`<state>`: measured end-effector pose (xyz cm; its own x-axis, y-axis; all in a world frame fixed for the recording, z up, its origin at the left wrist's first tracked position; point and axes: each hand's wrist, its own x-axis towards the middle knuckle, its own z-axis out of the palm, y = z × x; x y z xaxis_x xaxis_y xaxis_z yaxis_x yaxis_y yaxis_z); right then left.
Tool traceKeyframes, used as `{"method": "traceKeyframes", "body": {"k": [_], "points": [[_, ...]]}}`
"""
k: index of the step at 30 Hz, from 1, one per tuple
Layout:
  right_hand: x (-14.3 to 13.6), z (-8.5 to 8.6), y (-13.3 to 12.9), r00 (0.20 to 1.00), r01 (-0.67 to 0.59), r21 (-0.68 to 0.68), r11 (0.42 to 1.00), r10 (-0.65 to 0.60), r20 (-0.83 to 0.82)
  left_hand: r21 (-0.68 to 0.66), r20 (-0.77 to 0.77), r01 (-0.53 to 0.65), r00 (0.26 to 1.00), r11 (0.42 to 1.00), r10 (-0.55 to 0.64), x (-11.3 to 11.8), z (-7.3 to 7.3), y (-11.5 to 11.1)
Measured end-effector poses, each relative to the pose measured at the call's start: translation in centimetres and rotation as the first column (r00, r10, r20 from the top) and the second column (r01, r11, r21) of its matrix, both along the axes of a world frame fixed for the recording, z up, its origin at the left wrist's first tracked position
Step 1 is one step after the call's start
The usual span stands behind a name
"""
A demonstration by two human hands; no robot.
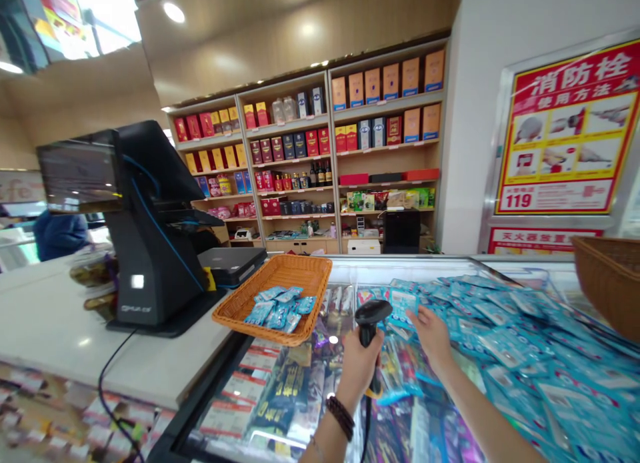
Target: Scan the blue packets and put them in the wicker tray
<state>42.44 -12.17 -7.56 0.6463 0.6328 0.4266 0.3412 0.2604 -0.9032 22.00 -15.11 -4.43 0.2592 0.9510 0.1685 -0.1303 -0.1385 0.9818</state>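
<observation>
My left hand [361, 357] is wrapped round the handle of a black barcode scanner [373, 311], its head pointing up above the glass-topped freezer. To its right, my right hand [431, 333] pinches the edge of a blue packet [403, 307] between thumb and fingers. The packet is next to the scanner's head. A large heap of similar blue packets [520, 329] spreads over the glass on the right. On the left, an orange wicker basket [231, 311] holds several small blue packets [280, 309].
A black point-of-sale terminal [150, 249] stands on the white counter [55, 316] at the left, with a black cash-drawer-like box [233, 263] beside it. A brown basket [613, 283] is at the right edge. Stocked shelves [327, 163] line the back wall. A person's dark sleeve [60, 235] shows far left.
</observation>
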Motion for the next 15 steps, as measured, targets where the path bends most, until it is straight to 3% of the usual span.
{"method": "traceKeyframes", "body": {"k": [15], "points": [[-0.7, 1.3, -0.7, 0.996, -0.017, -0.01, 1.0, 0.016, -0.09, -0.004, 0.016, -0.005, 1.0, 1.0, 0.005, -0.2, 0.3, -0.1]]}}
